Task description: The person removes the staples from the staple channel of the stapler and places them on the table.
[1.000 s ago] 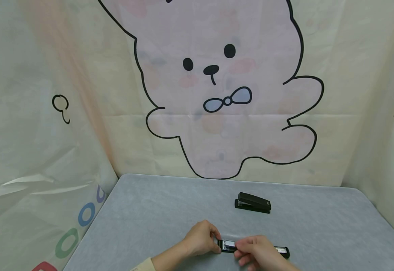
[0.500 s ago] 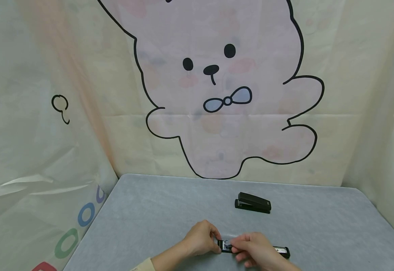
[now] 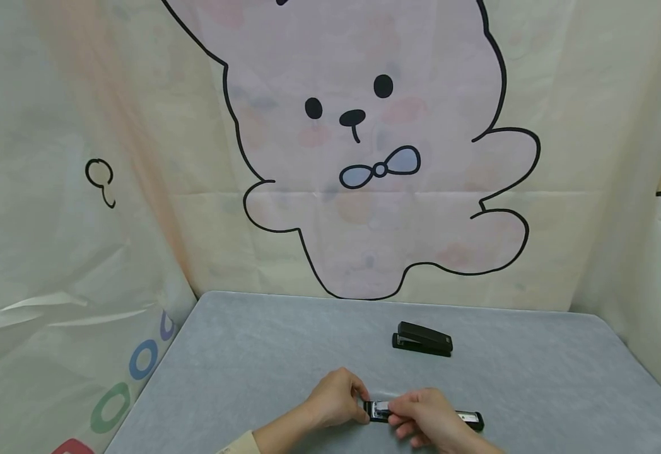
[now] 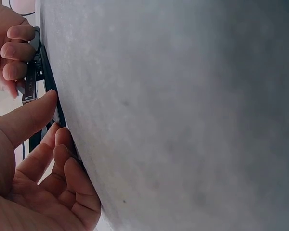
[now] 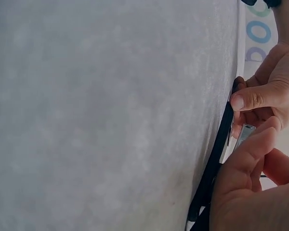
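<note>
A black stapler (image 3: 471,419) lies opened out flat near the table's front, its middle hidden behind my right hand. My left hand (image 3: 336,398) pinches its left end between thumb and fingers. My right hand (image 3: 429,416) pinches at a narrow silver metal channel on the stapler, which looks like its staple magazine (image 5: 245,133). That magazine (image 4: 30,85) stands up at a slant from the black base in the left wrist view. The exact contact of the right fingertips with it is partly hidden.
A second black stapler (image 3: 422,339) stands farther back, its top arm slightly raised. Both rest on a grey cloth-covered table (image 3: 262,340). Behind hangs a curtain (image 3: 421,239) printed with a cartoon animal, and another printed sheet (image 3: 81,315) borders the left side.
My right hand has shifted slightly left along the opened stapler, covering more of its silver part, then stays nearly still. The left hand keeps its grip. The rear stapler has not moved.
</note>
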`<state>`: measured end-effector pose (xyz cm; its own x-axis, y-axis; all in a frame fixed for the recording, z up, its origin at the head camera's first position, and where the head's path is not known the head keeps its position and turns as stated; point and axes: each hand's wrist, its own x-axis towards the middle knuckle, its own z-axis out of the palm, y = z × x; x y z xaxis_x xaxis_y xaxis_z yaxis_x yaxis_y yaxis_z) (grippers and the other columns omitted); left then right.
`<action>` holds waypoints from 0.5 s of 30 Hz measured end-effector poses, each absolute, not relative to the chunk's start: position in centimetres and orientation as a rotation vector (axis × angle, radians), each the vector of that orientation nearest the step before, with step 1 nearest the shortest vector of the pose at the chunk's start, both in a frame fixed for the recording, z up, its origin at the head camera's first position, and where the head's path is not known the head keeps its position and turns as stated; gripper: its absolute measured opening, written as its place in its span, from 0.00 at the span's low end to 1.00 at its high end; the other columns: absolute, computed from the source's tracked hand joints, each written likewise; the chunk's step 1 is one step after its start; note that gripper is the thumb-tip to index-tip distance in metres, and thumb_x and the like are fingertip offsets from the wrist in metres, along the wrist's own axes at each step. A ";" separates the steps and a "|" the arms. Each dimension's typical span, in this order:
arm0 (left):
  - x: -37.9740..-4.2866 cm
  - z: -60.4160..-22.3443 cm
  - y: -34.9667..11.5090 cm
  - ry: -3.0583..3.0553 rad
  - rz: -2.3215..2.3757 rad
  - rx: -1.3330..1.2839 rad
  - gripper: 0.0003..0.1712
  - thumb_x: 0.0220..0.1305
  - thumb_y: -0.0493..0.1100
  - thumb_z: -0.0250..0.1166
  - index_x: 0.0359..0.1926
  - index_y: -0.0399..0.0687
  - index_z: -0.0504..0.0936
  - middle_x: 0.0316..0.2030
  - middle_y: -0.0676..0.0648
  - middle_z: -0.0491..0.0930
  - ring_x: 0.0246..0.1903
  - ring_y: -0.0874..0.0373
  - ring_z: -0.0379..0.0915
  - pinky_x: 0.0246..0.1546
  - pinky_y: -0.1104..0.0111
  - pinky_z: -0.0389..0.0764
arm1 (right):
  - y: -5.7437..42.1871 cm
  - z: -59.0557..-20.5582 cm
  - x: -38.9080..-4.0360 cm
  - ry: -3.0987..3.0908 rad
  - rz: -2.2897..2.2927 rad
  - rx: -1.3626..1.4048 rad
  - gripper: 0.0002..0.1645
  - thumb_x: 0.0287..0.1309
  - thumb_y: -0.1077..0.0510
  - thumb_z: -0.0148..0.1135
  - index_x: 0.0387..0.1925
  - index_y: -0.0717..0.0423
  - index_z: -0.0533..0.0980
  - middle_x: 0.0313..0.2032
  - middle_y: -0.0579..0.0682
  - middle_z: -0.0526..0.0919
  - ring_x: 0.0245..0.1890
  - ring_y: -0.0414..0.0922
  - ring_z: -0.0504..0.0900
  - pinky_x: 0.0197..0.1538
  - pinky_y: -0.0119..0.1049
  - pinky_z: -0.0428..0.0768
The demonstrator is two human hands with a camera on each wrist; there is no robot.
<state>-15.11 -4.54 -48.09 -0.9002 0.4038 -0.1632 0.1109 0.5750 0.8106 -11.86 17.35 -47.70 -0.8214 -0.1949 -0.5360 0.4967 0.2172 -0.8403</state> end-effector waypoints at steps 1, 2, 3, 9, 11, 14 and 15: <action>-15.1 -48.1 -4.5 2.477 1.242 0.418 0.15 0.38 0.31 0.84 0.26 0.48 0.88 0.14 0.55 0.74 0.15 0.64 0.65 0.19 0.70 0.64 | 17.4 -47.7 -11.8 1.954 -1.647 0.281 0.12 0.69 0.57 0.66 0.42 0.65 0.84 0.28 0.45 0.88 0.22 0.34 0.82 0.23 0.26 0.75; -15.1 -48.1 -4.6 2.475 1.243 0.418 0.15 0.38 0.31 0.84 0.27 0.48 0.88 0.14 0.55 0.74 0.15 0.64 0.65 0.19 0.70 0.64 | 17.5 -47.6 -11.8 1.956 -1.641 0.284 0.12 0.69 0.58 0.66 0.42 0.65 0.84 0.28 0.45 0.88 0.22 0.34 0.82 0.24 0.26 0.75; -15.1 -48.2 -4.6 2.473 1.244 0.417 0.15 0.38 0.31 0.84 0.27 0.48 0.88 0.14 0.55 0.74 0.15 0.64 0.65 0.19 0.70 0.64 | 17.5 -47.6 -11.8 1.951 -1.641 0.291 0.12 0.70 0.58 0.65 0.43 0.65 0.84 0.29 0.46 0.88 0.23 0.34 0.82 0.24 0.26 0.76; -15.1 -48.2 -4.6 2.452 1.254 0.408 0.15 0.40 0.31 0.84 0.27 0.48 0.88 0.14 0.54 0.74 0.16 0.63 0.65 0.19 0.70 0.63 | 18.5 -46.6 -11.8 1.925 -1.665 0.302 0.13 0.72 0.58 0.62 0.46 0.65 0.83 0.31 0.46 0.86 0.25 0.37 0.81 0.29 0.29 0.77; -15.1 -48.1 -4.6 2.448 1.250 0.404 0.15 0.40 0.31 0.84 0.27 0.48 0.88 0.14 0.54 0.74 0.16 0.63 0.65 0.19 0.70 0.63 | 19.1 -46.2 -11.8 1.939 -1.679 0.287 0.13 0.72 0.58 0.62 0.47 0.65 0.83 0.31 0.46 0.85 0.26 0.38 0.80 0.30 0.30 0.76; -15.2 -48.0 -4.6 2.436 1.246 0.403 0.14 0.41 0.31 0.84 0.28 0.48 0.88 0.15 0.54 0.75 0.17 0.63 0.66 0.20 0.70 0.63 | 20.1 -45.6 -11.8 1.963 -1.690 0.277 0.13 0.72 0.58 0.61 0.47 0.65 0.83 0.31 0.47 0.84 0.26 0.39 0.79 0.31 0.31 0.76; -15.2 -47.9 -4.6 2.435 1.243 0.403 0.14 0.42 0.31 0.84 0.28 0.48 0.88 0.15 0.54 0.75 0.17 0.63 0.66 0.21 0.70 0.63 | 20.4 -45.5 -11.8 1.968 -1.691 0.271 0.13 0.72 0.58 0.61 0.47 0.65 0.82 0.31 0.47 0.84 0.26 0.39 0.79 0.31 0.32 0.75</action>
